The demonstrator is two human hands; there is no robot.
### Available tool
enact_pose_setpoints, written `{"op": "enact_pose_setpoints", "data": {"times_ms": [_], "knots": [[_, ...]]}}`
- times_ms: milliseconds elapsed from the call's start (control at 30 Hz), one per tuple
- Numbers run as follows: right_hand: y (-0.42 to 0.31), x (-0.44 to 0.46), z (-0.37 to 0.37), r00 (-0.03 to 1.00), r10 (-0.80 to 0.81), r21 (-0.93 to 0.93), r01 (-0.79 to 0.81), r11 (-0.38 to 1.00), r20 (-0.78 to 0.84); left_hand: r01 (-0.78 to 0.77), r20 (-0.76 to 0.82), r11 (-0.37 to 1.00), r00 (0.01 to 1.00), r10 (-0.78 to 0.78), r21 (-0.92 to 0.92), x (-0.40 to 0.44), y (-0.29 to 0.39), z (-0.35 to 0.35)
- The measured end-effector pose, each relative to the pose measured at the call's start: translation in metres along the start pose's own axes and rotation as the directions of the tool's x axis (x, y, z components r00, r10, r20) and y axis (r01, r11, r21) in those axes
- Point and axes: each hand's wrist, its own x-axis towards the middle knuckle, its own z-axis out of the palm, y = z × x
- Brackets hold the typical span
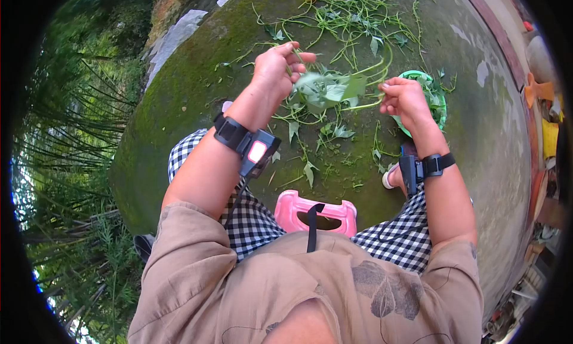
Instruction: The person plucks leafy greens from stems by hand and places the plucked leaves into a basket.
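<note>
A leafy green vine (331, 88) stretches between my hands above the ground, its leaves partly blurred. My left hand (276, 69) is closed on a thin stem at the vine's left side, its outer fingers loosely bent. At the other end, my right hand (407, 100) pinches the vine's stems between thumb and fingertips. Just behind the right hand stands a green basket (442, 116) with leaves in it, partly hidden by that hand. A tangled pile of long vines (358, 16) lies on the ground beyond both hands.
Loose leaves and stem bits (334, 132) are scattered on the mossy ground (197, 99) below my hands. A pink plastic stool (286, 213) shows between my legs. Dense plants (77, 141) line the left, and an orange object (538, 90) stands at the far right.
</note>
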Motion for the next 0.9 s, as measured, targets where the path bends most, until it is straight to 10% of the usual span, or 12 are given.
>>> {"op": "enact_pose_setpoints", "data": {"times_ms": [333,567,900], "knots": [[0.023,0.007,-0.030,0.997,0.081,0.020,-0.081,0.997,-0.009,-0.204,-0.033,0.979,0.978,0.204,-0.004,-0.005,0.018,-0.017],[0.011,-0.010,0.023,0.986,-0.161,-0.245,0.165,0.955,0.034,-0.199,0.132,0.837,0.980,0.152,0.509,-0.017,-0.033,0.033],[0.013,-0.014,0.032,0.944,-0.315,-0.280,0.329,0.902,0.094,0.132,0.256,0.973,0.950,-0.179,0.191,-0.025,-0.044,0.036]]}}
